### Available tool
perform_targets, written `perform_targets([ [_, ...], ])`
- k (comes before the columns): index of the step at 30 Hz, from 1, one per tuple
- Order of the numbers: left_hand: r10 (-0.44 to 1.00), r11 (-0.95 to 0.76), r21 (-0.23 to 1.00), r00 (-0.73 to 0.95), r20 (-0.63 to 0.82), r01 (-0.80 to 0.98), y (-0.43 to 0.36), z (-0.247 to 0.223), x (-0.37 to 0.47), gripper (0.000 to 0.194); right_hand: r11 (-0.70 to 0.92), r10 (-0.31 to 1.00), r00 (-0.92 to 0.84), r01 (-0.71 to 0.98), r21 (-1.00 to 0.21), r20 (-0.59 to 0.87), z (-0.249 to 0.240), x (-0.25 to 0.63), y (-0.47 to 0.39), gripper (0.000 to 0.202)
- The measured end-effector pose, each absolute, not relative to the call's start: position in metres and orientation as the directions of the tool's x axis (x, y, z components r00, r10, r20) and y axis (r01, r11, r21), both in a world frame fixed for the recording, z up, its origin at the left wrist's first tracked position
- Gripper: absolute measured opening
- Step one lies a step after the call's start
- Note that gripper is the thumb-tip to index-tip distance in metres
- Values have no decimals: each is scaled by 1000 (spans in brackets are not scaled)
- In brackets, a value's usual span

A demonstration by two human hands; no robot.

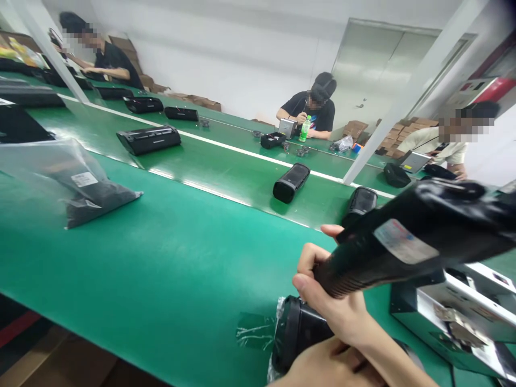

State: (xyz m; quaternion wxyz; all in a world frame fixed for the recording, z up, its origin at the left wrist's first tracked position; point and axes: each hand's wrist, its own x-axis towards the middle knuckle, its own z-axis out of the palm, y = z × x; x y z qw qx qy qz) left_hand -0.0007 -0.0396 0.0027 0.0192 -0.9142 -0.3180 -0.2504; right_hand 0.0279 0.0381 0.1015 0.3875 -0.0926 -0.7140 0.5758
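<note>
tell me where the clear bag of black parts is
In the head view, the clear bag lies at far left on the green table, just before the conveyor belt.

I see black handheld tool (407,242): long dark body, white label with red mark on side, ribbed grip end pointing lower left, body rising toward right edge, held off table. Beneath it I see black cylindrical device (300,328) in clear plastic wrap, lying on green table at near edge, partly hidden.

A factory assembly line: long green conveyor belt (226,177), seated workers (312,107), stacked cartons (397,137)
</note>
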Motion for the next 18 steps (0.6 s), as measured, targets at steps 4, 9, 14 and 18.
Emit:
perform_targets([
  [4,541,-737,2,589,601,676,-43,-8,3,29,224,632,-652,-362,-905,418,100,21,36,27],
  [9,516,-384,-90,295,804,919,-47,-4,9,41,216,711,-531,-459,-862,461,132,23,36,42],
  [14,625,-377,-163,380,682,912,-49,3,1,49,472,748,-180,-533,-702,639,207,100,42,31],
  [18,755,-355,-192,402,519,915,-42,1,-16,78,722,692,189,-153,-675,697,217,199,58,31],
])
